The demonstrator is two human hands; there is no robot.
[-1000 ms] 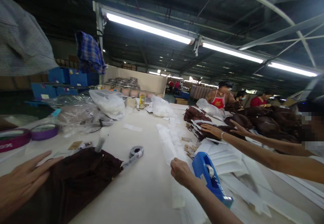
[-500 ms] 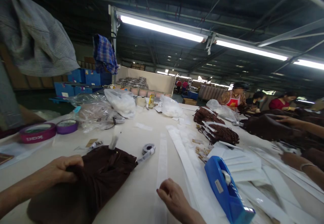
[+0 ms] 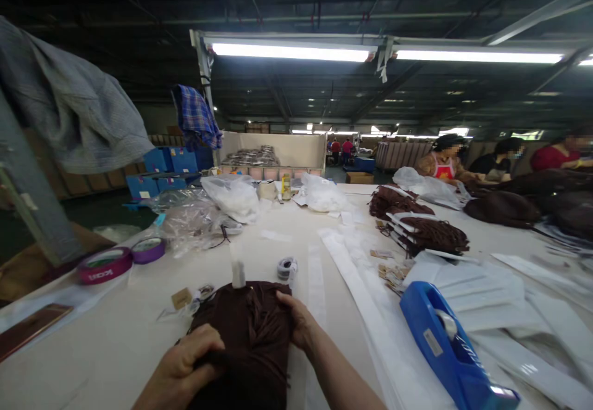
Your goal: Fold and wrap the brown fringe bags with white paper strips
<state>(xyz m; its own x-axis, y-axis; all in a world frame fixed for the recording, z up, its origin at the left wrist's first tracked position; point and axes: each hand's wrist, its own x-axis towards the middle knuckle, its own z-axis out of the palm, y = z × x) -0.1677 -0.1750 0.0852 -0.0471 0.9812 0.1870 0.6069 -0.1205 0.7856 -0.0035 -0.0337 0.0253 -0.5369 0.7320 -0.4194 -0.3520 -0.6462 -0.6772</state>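
A dark brown gathered fabric piece (image 3: pixel 259 330) lies on the white table in front of me; its exact kind is unclear. My left hand (image 3: pixel 189 360) is closed on its near left part, fingers curled into the cloth. At the right edge, my right hand (image 3: pixel 301 323) grips the piece with the thumb on top and the other fingers mostly hidden. A white tag (image 3: pixel 238 274) stands at its far edge. Just beyond is a small grey-and-white roll (image 3: pixel 287 267), and a brown card tag (image 3: pixel 181 299) lies to the left.
A blue tape dispenser (image 3: pixel 456 348) stands at right beside white sheets (image 3: pixel 463 292) and brown fringed stacks (image 3: pixel 430 231). Left are tape rolls (image 3: pixel 105 264), a phone-like slab (image 3: pixel 34 328) and clear plastic bags (image 3: pixel 185 218). Co-workers (image 3: pixel 445 160) sit at the far right.
My right hand has moved from the bare table to the fabric's right edge. The fabric is turned more upright, with my left hand still gripping it. The camera view has shifted and levelled.
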